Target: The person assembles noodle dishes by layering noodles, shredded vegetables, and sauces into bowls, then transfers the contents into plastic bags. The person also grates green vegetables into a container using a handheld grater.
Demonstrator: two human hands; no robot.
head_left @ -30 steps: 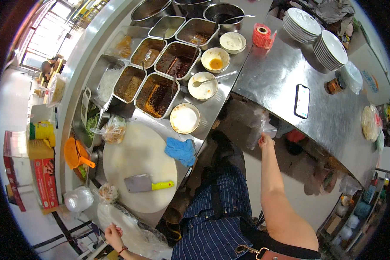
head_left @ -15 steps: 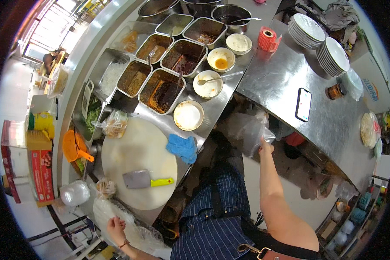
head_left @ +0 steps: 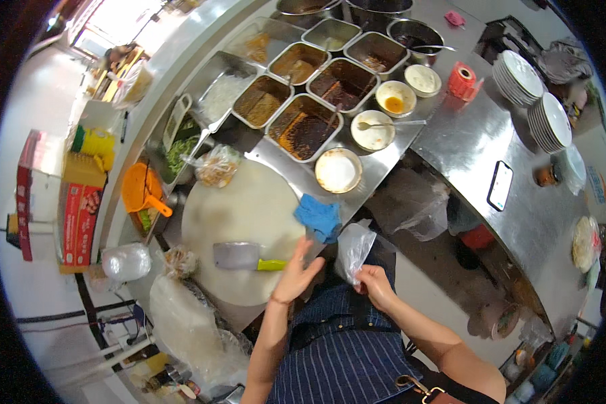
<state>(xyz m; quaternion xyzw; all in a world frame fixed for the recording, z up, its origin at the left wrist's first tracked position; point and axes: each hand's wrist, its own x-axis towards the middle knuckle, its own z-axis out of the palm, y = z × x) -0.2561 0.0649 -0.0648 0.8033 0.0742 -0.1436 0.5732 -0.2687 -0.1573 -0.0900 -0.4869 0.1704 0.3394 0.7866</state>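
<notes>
Pinched in my right hand point(head_left: 376, 286) is a clear plastic bag point(head_left: 355, 249), held upright in front of my apron. My left hand point(head_left: 299, 271) is raised with its fingers spread, holding nothing, just left of the bag. Beneath it, the green handle of a cleaver point(head_left: 236, 256) is partly covered. The cleaver lies flat on a round white cutting board point(head_left: 202, 202). A crumpled blue cloth point(head_left: 318, 217) rests at the board's right edge, close to my left fingertips. A knotted bag of food point(head_left: 217, 166) sits at the board's far edge.
Metal trays of sauces point(head_left: 305, 128) and several white bowls point(head_left: 339, 170) fill the counter beyond the board. An orange strainer point(head_left: 140, 188) is at the left. On the right steel table point(head_left: 451, 145) are a phone point(head_left: 499, 186), stacked plates point(head_left: 549, 121) and a red roll point(head_left: 462, 81).
My right hand has brought the plastic bag from the gap under the right table to in front of me. My left hand has come up from the lower left and opened beside it.
</notes>
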